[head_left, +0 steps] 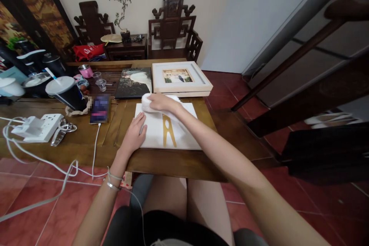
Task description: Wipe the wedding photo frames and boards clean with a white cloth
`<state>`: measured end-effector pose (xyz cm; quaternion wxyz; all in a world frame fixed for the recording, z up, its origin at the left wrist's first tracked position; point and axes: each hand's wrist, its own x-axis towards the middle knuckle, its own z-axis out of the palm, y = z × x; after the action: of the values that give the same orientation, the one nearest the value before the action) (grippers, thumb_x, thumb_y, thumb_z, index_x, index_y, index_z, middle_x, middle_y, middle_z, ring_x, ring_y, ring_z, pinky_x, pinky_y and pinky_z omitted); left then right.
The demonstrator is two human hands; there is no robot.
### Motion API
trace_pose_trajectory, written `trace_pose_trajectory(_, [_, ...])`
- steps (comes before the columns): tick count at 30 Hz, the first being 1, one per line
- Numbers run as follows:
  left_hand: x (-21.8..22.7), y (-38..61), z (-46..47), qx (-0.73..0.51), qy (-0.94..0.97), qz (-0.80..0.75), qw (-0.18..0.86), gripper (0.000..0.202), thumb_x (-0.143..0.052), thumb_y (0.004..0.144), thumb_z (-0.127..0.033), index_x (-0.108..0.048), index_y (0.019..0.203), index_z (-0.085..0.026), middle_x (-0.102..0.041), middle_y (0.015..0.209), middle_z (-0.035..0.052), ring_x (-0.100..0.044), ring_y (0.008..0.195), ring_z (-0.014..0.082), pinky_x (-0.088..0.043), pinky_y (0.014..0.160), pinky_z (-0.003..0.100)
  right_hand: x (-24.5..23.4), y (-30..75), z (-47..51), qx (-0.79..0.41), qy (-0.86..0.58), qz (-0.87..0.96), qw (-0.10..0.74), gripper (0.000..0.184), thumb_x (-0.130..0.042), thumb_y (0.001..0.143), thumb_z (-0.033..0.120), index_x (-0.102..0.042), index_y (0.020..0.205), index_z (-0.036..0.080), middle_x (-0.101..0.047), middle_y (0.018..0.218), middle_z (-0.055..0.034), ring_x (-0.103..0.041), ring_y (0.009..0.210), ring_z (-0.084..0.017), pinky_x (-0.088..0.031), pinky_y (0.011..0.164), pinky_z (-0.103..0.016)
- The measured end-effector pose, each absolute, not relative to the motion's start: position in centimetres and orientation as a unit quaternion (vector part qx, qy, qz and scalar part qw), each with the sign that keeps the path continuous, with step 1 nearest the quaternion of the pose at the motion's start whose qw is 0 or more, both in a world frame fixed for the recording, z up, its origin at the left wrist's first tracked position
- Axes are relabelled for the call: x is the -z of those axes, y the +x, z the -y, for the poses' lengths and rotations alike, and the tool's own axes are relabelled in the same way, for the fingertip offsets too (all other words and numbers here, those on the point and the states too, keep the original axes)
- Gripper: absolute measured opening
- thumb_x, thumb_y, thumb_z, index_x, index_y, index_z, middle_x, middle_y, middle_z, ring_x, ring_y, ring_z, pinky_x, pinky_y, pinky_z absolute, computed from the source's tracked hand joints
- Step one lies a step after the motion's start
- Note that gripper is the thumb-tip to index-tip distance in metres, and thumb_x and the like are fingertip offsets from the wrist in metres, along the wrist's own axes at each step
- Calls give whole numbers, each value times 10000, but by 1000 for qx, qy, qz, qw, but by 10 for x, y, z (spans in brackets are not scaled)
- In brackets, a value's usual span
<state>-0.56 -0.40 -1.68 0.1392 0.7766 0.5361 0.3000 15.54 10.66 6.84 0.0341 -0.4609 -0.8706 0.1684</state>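
Head view: flat white rectangular board (152, 134) with a yellow A-shaped mark (168, 132) lies on the brown wooden table (178, 161), close to the near edge. Left hand (135, 132) rests on the board's left edge, palm down, fingers extended, not closed around anything. Right hand (161, 102) is over the far part of the board, fingers curled down on a bunched, soft white cloth (147, 103); exact finger closure underneath: can't tell. Right forearm crosses the board's right half and hides part of it. Just behind the board: dark canvas picture with a white figure (129, 84) on the left, deep pale-wood frame with a white mat (161, 89) on the right, side by side, so the far side is crowded. Left of the left hand: smartphone with a lit screen (100, 109), its white charging cable (95, 144) running over the near table edge. Further left: white multi-socket power strip (50, 123) with plugs in, and a black cup with a pale lid and straw (69, 94). Pink cup with a metallic rim (85, 71) stands beyond that. Carved dark-wood chair (173, 19) is against the wall, past the table.
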Motion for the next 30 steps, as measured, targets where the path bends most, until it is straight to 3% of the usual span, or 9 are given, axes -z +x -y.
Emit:
trace_pose_trajectory(3, [17, -5, 4, -301, 775, -539, 138, 454, -384, 914, -221, -486, 1331, -76, -440, 1444, 185, -347, 1388, 249, -253, 1160, 458, -66, 205, -111, -166, -505, 846, 42, 281, -439, 779, 113, -630, 984, 106, -681, 1042, -137, -610, 855, -229, -418, 695, -264])
trace_pose_trajectory(7, [16, -4, 5, -301, 774, -540, 136, 451, -377, 919, -222, -492, 1321, -54, -448, 1433, 201, -351, 1385, 259, -259, 1156, 465, -65, 254, -94, -146, -543, 825, 54, 250, -407, 733, 89, -602, 884, 130, -662, 860, -114, -578, 736, -238, -407, 632, -298])
trace_pose_trajectory(10, [15, -4, 5, -301, 774, -541, 134, 446, -379, 916, -216, -498, 1316, -59, -447, 1434, 202, -352, 1384, 264, -260, 1155, 473, -57, 265, -58, -135, -540, 828, 63, 224, -418, 670, 50, -569, 790, 164, -614, 774, -94, -553, 752, -245, -411, 681, -317])
trace_pose_trajectory(15, [16, -6, 5, -309, 777, -534, 124, 430, -392, 916, -223, -505, 1315, -112, -458, 1436, 164, -365, 1378, 251, -271, 1152, 469, -53, 270, 31, -163, -429, 884, 92, 316, -418, 581, -13, -546, 784, 194, -583, 881, -93, -545, 907, -258, -418, 826, -354])
trace_pose_trajectory(19, [18, -6, 4, -309, 779, -533, 119, 431, -391, 921, -229, -497, 1321, -109, -453, 1438, 170, -362, 1379, 257, -269, 1150, 477, -70, 275, 68, -190, -404, 893, 56, 335, -389, 597, -37, -539, 795, 187, -557, 915, -100, -559, 859, -226, -429, 795, -317])
trace_pose_trajectory(25, [22, -7, 1, -294, 783, -534, 127, 446, -383, 932, -246, -481, 1340, -93, -436, 1450, 172, -321, 1400, 249, -237, 1165, 460, -75, 274, -4, -158, -440, 881, 80, 210, -403, 597, 22, -477, 666, 206, -539, 713, -59, -558, 776, -233, -412, 755, -308])
trace_pose_trajectory(30, [18, -8, 3, -306, 778, -533, 134, 436, -392, 922, -242, -504, 1324, -115, -454, 1441, 157, -354, 1384, 250, -260, 1155, 475, -78, 268, -82, -180, -449, 871, 84, 195, -394, 575, 36, -456, 645, 207, -591, 711, -41, -566, 744, -213, -403, 690, -277])
